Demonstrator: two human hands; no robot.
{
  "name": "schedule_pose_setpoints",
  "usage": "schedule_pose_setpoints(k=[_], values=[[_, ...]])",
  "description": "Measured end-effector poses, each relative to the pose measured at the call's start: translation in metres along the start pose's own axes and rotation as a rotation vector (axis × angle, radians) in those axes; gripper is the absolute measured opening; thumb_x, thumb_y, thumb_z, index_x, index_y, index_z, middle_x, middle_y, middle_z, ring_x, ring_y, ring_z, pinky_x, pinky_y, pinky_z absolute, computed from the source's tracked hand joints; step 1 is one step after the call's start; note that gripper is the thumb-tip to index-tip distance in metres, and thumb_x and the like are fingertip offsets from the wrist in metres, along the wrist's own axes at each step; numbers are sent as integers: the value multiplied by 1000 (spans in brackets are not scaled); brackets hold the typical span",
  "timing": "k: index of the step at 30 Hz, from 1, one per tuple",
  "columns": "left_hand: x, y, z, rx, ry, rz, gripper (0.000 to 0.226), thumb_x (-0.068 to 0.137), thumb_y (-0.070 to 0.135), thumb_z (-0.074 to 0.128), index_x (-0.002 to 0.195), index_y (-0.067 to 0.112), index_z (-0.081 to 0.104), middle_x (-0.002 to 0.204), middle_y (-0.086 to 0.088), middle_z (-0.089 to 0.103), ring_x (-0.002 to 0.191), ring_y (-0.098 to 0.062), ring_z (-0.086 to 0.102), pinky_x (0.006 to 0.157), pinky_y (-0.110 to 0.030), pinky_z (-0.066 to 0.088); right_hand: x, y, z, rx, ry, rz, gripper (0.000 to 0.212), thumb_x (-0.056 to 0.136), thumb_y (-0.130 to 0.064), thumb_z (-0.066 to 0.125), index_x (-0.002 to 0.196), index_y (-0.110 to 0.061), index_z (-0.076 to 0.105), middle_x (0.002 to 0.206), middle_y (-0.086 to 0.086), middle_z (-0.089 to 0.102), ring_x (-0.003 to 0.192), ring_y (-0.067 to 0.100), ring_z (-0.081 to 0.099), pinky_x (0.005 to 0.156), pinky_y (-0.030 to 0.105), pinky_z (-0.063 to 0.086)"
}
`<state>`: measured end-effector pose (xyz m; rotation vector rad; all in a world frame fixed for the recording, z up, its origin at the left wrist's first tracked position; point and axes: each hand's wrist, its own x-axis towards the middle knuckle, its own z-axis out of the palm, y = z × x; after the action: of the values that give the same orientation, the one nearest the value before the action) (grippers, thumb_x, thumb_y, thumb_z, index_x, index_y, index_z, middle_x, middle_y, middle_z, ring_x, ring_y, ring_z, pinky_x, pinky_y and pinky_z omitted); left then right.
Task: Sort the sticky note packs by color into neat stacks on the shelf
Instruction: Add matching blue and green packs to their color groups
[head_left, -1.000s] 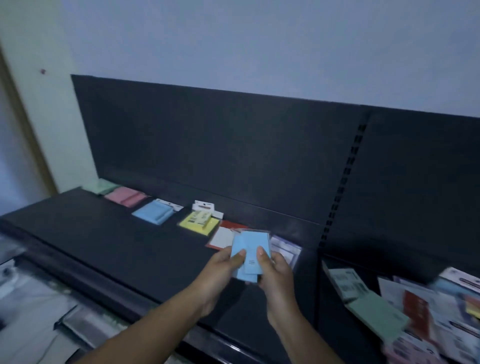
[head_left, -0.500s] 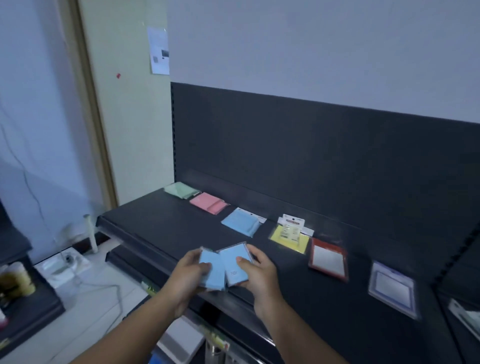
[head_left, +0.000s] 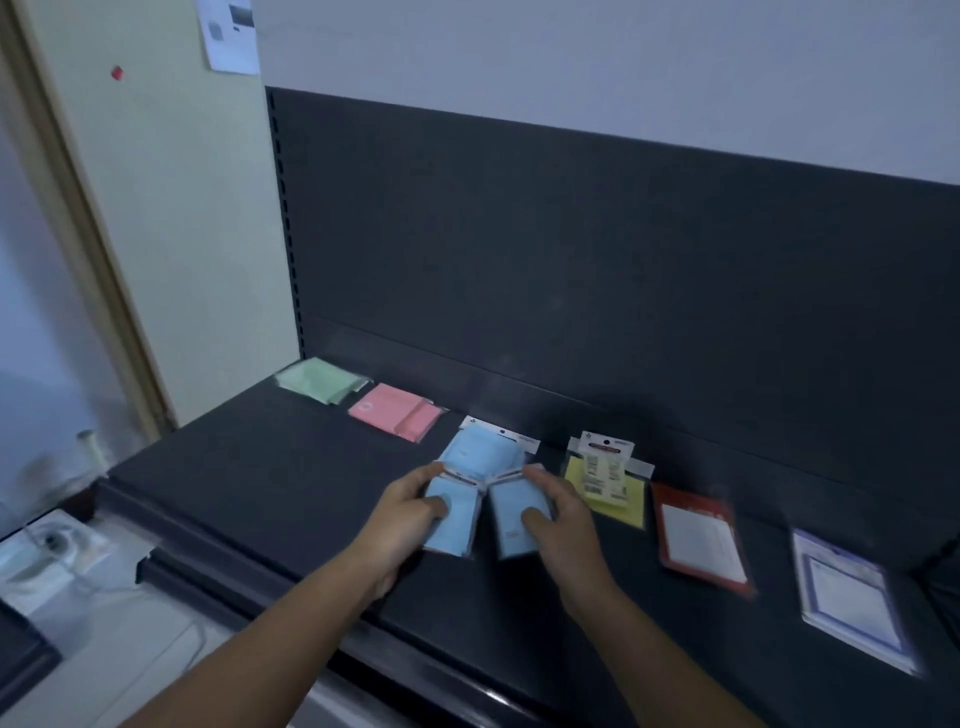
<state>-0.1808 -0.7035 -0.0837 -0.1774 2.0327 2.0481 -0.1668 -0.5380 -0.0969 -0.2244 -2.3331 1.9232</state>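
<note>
Pinching one blue pack (head_left: 451, 525) under its thumb, the left hand (head_left: 397, 527) holds it just before the blue stack (head_left: 483, 451) on the shelf (head_left: 249, 483). The right hand (head_left: 566, 532) pinches a second blue pack (head_left: 511, 525) likewise, corners touching. Judged from their splayed angle, both packs should be squared together before lowering onto the stack. Both forearms reach forward, thumbs on top, fingers curled round the far edges.

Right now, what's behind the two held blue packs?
The blue stack on the shelf, white header cards at its back. The left pack and right pack, gripped by left hand and right hand, cover its near edge; its count can't be seen.
</note>
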Motion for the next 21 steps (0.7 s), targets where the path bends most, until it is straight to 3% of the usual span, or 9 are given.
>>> schedule_pose_setpoints(k=[3, 6, 9, 10, 13, 16, 19, 21], values=[[30, 16, 5, 29, -61, 37, 46, 83, -12, 42, 111, 21, 57, 93, 3, 66, 78, -13, 63, 61, -18, 52, 29, -5, 6, -26, 73, -61, 46, 84, 8, 46, 124, -13, 54, 125, 0, 45, 98, 5, 50, 84, 20, 47], [55, 28, 5, 73, -129, 62, 43, 76, -8, 47, 100, 26, 59, 94, 3, 67, 86, -15, 62, 76, -26, 51, 55, -7, 16, -13, 172, -79, 44, 84, 7, 47, 122, -11, 57, 125, -1, 48, 102, 7, 49, 86, 16, 40], [77, 30, 4, 126, -123, 90, 54, 76, -6, 48, 123, 18, 51, 111, -1, 59, 99, -16, 56, 85, -26, 47, 73, -8, 28, 38, 286, -77, 42, 84, 7, 47, 119, -13, 58, 124, -2, 49, 106, 7, 47, 81, 7, 37], [84, 29, 3, 146, -128, 108, 54, 80, -10, 46, 126, 19, 49, 109, 3, 56, 97, -12, 55, 83, -20, 47, 77, -8, 32, 48, 317, -75, 42, 84, 7, 47, 118, -16, 58, 124, -3, 49, 107, 8, 47, 83, 9, 38], [102, 27, 2, 193, -189, 127, 47, 88, -10, 42, 116, 29, 43, 101, 17, 47, 91, -1, 49, 71, -6, 42, 86, -4, 45, 39, 396, -57, 42, 84, 4, 49, 114, -24, 57, 125, -2, 51, 113, 15, 50, 97, 34, 45], [120, 17, -2, 274, -259, 115, 56, 89, -2, 42, 137, 25, 32, 117, 11, 42, 112, -9, 41, 90, -17, 37, 90, 5, 59, -33, 468, -27, 43, 83, 5, 49, 119, -17, 59, 124, 1, 53, 117, 20, 50, 103, 41, 41], [130, 11, -6, 359, -336, 108, 63, 83, 4, 38, 142, 23, 29, 125, 6, 32, 131, -17, 30, 107, -26, 28, 94, 15, 73, -193, 510, 11, 44, 84, 7, 48, 124, -7, 56, 125, 6, 54, 122, 22, 46, 107, 32, 34], [134, 7, -7, 361, -389, 82, 63, 87, 1, 35, 147, 17, 21, 142, 2, 25, 138, -17, 20, 116, -31, 18, 97, 21, 81, -281, 492, 80, 45, 86, -1, 51, 130, -9, 53, 132, 5, 54, 126, 23, 44, 110, 36, 32]])
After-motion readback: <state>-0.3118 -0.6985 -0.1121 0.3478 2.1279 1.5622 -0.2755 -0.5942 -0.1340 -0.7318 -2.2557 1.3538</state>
